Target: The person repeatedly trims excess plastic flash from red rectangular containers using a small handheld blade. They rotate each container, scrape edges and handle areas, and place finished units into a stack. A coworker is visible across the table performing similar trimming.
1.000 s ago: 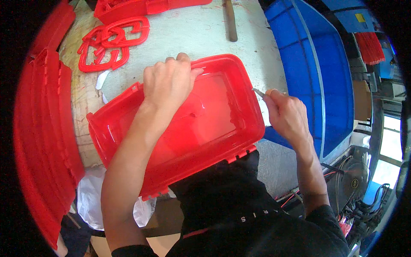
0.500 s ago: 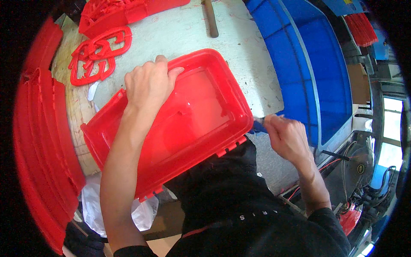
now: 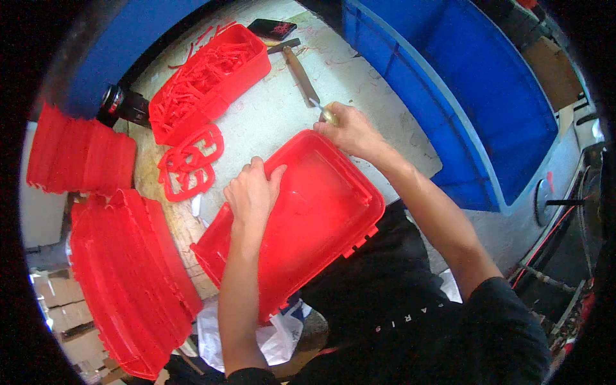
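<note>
A shallow red plastic box shell (image 3: 301,218) with raised edges and hinge tabs rests tilted across the table edge and my lap. My left hand (image 3: 251,192) is closed over its far left rim, thumb on the inside and fingers outside. At the shell's far corner, my right hand (image 3: 351,131) is closed around a small hand tool (image 3: 328,117) with a yellowish handle and a thin metal tip pointing up and away. Most of the handle is hidden in my fist, and I cannot tell whether the tool touches the rim.
Red offcuts fill a red bin (image 3: 221,96) at the back. Red plastic frames (image 3: 189,163) lie before it. A hammer (image 3: 298,74) and a dark flat object (image 3: 273,29) lie beyond. Stacked red shells (image 3: 135,282) stand left, a large blue crate (image 3: 443,102) right.
My right hand has gone from the shell's right corner to its far corner, bringing the tool's tip into sight. My left hand keeps its hold on the rim. The whole view has shifted.
</note>
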`<state>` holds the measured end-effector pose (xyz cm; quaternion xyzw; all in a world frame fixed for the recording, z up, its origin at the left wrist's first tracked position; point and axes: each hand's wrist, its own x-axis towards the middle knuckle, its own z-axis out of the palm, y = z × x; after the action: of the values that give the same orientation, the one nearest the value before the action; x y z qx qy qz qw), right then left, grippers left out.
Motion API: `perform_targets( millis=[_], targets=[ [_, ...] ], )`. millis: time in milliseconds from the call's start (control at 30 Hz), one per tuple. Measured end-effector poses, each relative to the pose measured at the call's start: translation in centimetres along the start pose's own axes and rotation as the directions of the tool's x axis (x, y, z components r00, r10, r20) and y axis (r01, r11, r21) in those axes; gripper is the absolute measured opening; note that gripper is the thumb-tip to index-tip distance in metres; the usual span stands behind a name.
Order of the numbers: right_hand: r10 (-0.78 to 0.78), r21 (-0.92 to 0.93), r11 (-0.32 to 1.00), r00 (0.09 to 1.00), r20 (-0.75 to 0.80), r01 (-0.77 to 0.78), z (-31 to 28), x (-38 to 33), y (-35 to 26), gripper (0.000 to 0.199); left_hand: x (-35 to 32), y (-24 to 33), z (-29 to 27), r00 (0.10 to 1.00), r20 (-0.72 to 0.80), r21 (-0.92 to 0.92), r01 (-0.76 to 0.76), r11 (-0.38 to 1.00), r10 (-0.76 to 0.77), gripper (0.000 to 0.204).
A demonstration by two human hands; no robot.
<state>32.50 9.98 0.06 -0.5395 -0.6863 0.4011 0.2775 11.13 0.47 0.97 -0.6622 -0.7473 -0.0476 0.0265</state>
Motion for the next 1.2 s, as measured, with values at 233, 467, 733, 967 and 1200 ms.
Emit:
perform_targets(
  millis=[233,467,733,967,1200],
  targets=[
    [0.086,0.169,0.979,0.984,0.159,-0.113,-3.6,-8.6,3.3,0.028,0.0,0.4,-0.1,0.996,0.065,0.034,0.054,0.998,-0.056,0.048],
    [-0.016,0.381,0.922,0.978,0.207,-0.066,-1.7,-3.2,3.2,0.024,0.0,-0.2,0.9,0.99,0.126,-0.086,0.078,0.993,-0.067,0.048],
    [-0.043,0.443,0.885,0.925,0.377,-0.14,-0.1,0.9,9.7,0.045,0.9,-0.3,4.9,0.991,-0.041,-0.254,0.11,0.961,-0.124,0.038],
    [0.057,0.193,0.974,0.95,0.308,-0.121,-4.1,-10.0,10.1,0.043,0.5,0.0,6.1,0.988,-0.122,-0.219,0.071,0.973,-0.099,0.035],
    [0.237,0.104,0.955,0.927,0.289,-0.277,-7.2,-14.7,9.0,0.036,0.6,-2.9,2.8,0.974,0.225,-0.251,0.046,0.967,0.012,0.032]
  ],
)
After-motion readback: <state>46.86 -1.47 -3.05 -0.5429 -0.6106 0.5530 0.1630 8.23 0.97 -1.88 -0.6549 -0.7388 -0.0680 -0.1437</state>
